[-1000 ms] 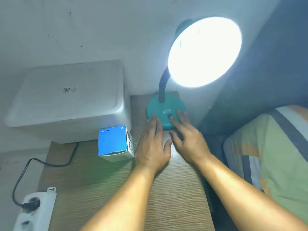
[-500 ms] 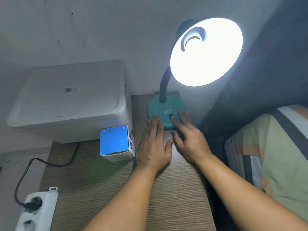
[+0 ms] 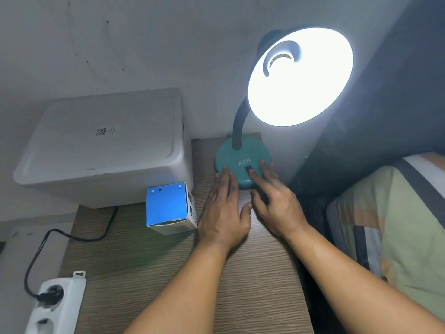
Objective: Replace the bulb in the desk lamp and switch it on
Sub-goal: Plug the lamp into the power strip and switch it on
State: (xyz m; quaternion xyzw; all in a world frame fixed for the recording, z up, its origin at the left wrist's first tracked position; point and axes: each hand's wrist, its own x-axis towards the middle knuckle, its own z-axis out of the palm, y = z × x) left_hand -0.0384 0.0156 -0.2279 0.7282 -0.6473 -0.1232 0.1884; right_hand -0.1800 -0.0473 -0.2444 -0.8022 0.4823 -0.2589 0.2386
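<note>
Change from earlier frames: the glare inside the shade is less blown out, so the bulb's outline now shows; both hands, the box and the lamp keep the same places.
Power strip (image 3: 56, 302): white, at the lower left off the desk edge, with a black plug and cord (image 3: 41, 251) running up behind the bin.
Bin (image 3: 106, 145): white, lidded, with a small code label; it stands at the back left against the wall.
Box (image 3: 168, 207): blue top, white sides; it rests on the desk (image 3: 149, 273) just in front of the bin and just left of the left hand.
Left hand (image 3: 222, 213): flat, palm down, fingers straight and together; it grasps nothing. The fingertips touch the front left rim of the base and the thumb lies beside the right hand.
Base (image 3: 237, 156): teal, round, marked ATN, at the back of the desk; a dark gooseneck rises from it.
Switch (image 3: 248, 168): black rocker on the base front, under the right index fingertip.
Right hand (image 3: 277, 206): spread open, holding nothing; the index finger rests on the switch and the other fingers lie on the base's right edge.
Shade (image 3: 301, 75): tilted toward the camera, brightly lit.
Bulb (image 3: 281, 57): seated in the shade's socket, glowing.
Pillow (image 3: 397, 220): striped, at the right.
</note>
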